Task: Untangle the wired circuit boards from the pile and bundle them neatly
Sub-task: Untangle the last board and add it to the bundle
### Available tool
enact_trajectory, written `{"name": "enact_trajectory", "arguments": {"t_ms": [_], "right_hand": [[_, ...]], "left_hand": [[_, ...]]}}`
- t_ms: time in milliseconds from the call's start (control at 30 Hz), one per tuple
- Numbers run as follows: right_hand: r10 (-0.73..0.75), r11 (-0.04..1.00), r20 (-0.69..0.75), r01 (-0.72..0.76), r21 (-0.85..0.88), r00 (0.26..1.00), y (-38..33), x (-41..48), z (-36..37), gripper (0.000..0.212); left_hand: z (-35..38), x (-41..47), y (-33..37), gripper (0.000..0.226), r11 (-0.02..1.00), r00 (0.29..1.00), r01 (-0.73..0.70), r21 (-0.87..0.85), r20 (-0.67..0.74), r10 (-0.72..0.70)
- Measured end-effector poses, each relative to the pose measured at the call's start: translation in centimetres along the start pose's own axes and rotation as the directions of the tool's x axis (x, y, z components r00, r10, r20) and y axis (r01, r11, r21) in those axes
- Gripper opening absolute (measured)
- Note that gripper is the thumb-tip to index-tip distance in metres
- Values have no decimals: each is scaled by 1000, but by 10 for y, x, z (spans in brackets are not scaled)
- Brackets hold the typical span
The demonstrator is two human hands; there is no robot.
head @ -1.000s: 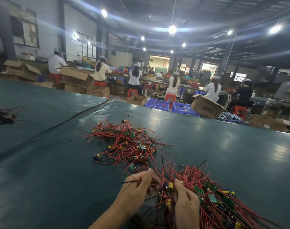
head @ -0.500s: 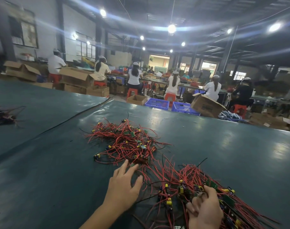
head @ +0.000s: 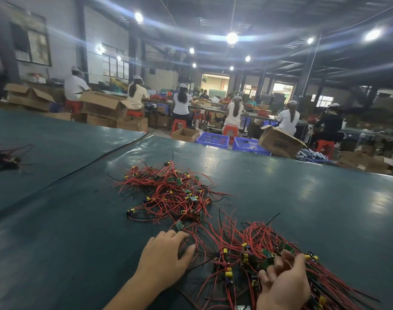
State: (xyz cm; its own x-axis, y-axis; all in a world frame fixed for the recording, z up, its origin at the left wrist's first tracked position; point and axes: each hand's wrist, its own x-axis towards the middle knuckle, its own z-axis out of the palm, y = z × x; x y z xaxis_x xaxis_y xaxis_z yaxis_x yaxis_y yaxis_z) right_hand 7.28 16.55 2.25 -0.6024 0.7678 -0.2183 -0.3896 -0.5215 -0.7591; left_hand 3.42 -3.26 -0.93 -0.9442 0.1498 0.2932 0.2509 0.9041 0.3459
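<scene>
Right hand (head: 283,285) curled around wired boards (head: 268,261)

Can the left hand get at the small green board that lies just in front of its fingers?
Probably yes. The left hand is open on the table, and the board lies just beyond its fingertips, uncovered, with only loose red wires around it.

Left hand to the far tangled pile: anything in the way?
Nothing foreign. The left hand rests on the table just short of the far pile; only stray red wires and one small green board lie between. The right hand grips the near bundle.
</scene>
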Motion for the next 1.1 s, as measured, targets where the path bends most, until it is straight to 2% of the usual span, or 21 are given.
{"name": "enact_trajectory", "arguments": {"t_ms": [133,267,400,433,500,567,600,633,700,733,767,800,833,933,1000,1100], "right_hand": [[-124,988,131,134,-77,984,6,-4,-2,36],[-114,979,256,152,-134,960,10,-12,-1,35],[-105,978,322,157,-141,941,11,-17,-1,34],[-104,977,341,160,-140,934,11,-17,-1,34],[-96,974,409,171,-151,907,11,-20,-1,34],[-70,959,531,205,-198,844,12,-25,-1,37],[-54,942,596,239,-236,801,14,-29,-2,39],[-39,915,657,291,-280,753,16,-32,-3,41],[-8,846,752,405,-346,659,21,-40,-3,40],[9,822,783,442,-360,622,23,-44,-3,38],[26,807,805,462,-367,593,25,-47,-3,37],[37,799,823,478,-365,567,26,-50,-2,35],[40,793,838,493,-358,544,26,-53,-2,31],[31,776,848,523,-354,529,27,-55,-2,15],[28,763,824,520,-383,566,29,-52,-2,11],[6,746,797,528,-405,603,32,-46,-2,14]], "left_hand": [[-7,-2,-2,42,1000,999,22,6,47,-23],[-6,-2,-4,41,1000,996,-6,-13,86,7],[-10,-1,-4,37,1000,998,-16,-21,54,17],[-11,-1,-3,33,998,1000,-11,-69,20,12],[-15,-1,0,24,960,998,-30,-279,-68,11],[-18,1,4,25,840,990,-31,-541,-131,-48],[-22,3,6,28,732,984,6,-681,-124,-124],[-25,6,8,31,568,972,83,-819,-60,-227],[-29,8,12,34,145,934,212,-966,157,-322],[-30,8,14,34,30,926,233,-972,212,-313],[-30,7,17,34,16,930,232,-973,217,-295],[-29,6,20,35,54,942,211,-976,188,-277],[-28,3,24,37,134,959,167,-977,129,-251],[-25,-5,32,33,435,990,-7,-900,-67,-123],[-22,-9,36,19,528,992,-72,-846,-118,-54],[-20,-10,38,10,599,987,-87,-796,-150,-56]]}}
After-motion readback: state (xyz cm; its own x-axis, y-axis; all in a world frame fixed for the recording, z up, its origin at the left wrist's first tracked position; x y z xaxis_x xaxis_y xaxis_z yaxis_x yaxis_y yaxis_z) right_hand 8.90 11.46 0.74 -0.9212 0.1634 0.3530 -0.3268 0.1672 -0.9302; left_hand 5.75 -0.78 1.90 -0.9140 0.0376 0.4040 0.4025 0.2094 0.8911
